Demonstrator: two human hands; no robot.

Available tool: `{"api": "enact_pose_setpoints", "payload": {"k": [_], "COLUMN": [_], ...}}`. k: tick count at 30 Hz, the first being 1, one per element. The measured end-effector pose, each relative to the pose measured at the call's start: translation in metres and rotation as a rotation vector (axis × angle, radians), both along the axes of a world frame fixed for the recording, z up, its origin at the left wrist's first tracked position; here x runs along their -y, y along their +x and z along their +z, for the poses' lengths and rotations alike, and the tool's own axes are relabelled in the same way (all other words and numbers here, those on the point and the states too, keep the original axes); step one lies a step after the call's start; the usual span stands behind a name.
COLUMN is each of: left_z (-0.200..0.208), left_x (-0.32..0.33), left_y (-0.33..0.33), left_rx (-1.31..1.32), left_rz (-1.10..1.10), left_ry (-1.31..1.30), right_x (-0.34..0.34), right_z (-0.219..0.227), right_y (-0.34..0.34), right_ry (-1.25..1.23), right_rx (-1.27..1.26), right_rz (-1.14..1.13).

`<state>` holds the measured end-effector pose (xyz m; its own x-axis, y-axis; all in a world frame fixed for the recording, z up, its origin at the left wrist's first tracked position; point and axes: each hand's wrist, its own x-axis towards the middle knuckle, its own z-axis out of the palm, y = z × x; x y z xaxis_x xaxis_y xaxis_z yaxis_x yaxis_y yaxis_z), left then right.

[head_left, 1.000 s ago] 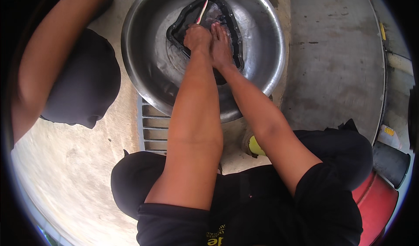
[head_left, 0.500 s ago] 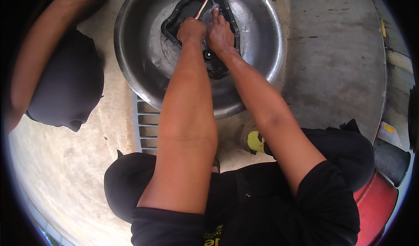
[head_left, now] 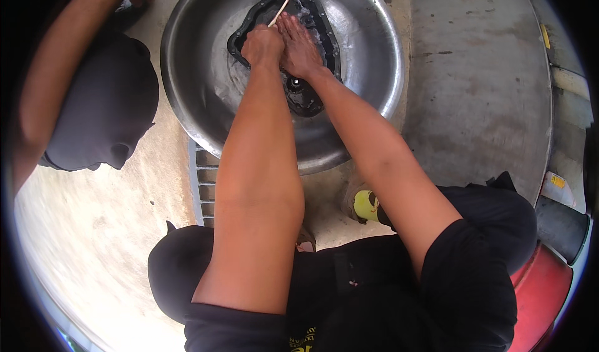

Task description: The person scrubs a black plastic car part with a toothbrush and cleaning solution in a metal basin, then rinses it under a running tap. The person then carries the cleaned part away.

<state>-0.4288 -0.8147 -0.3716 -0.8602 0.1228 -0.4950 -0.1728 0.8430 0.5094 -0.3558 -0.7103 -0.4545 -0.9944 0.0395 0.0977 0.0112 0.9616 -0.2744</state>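
Observation:
A black oil pan (head_left: 334, 43) with a bolt-holed rim lies hollow side up in a wide steel basin (head_left: 368, 77). Over its left part, my left hand (head_left: 263, 45) is closed on a slim pale stick (head_left: 280, 10) that looks like a toothbrush handle. The lower end is hidden under the fist, so no bristles show. My right hand (head_left: 301, 49) lies inside the pan, flat, fingers stretched away from me and fingertips beside the left fist. The pan's inner surface looks wet and shiny.
Another person's bare arm (head_left: 47, 96) and a rounded dark cloth shape (head_left: 106, 102) are close on the left. A metal grate (head_left: 204, 183) lies under the basin's near edge. At right are a grey slab (head_left: 480, 71) and a red object (head_left: 544, 286).
My right hand has shifted left, its fingers now close against my left fist. The left hand and the stick have moved slightly left. The other person's arm and the dark cloth have shifted.

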Motion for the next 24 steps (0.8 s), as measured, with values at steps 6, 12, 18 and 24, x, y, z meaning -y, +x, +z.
{"api": "enact_pose_setpoints", "payload": {"k": [6, 12, 18, 24], "left_z": [-0.016, -0.018, -0.004, -0.009], "left_x": [0.010, 0.006, 0.007, 0.009], "left_y": [-0.004, -0.012, -0.009, -0.017], "left_rx": [-0.009, 0.004, 0.039, 0.029], "left_rz": [-0.041, -0.055, 0.001, -0.041], "left_ry": [-0.065, -0.050, -0.006, -0.034], "right_x": [0.016, 0.005, 0.016, 0.028], "right_z": [0.004, 0.001, 0.000, 0.009], "right_y": [0.022, 0.014, 0.002, 0.055], "right_ry": [-0.239, -0.076, -0.064, -0.088], "right_rx": [0.070, 0.004, 0.082, 0.131], "right_rz": [0.168, -0.044, 0.116, -0.109]}}
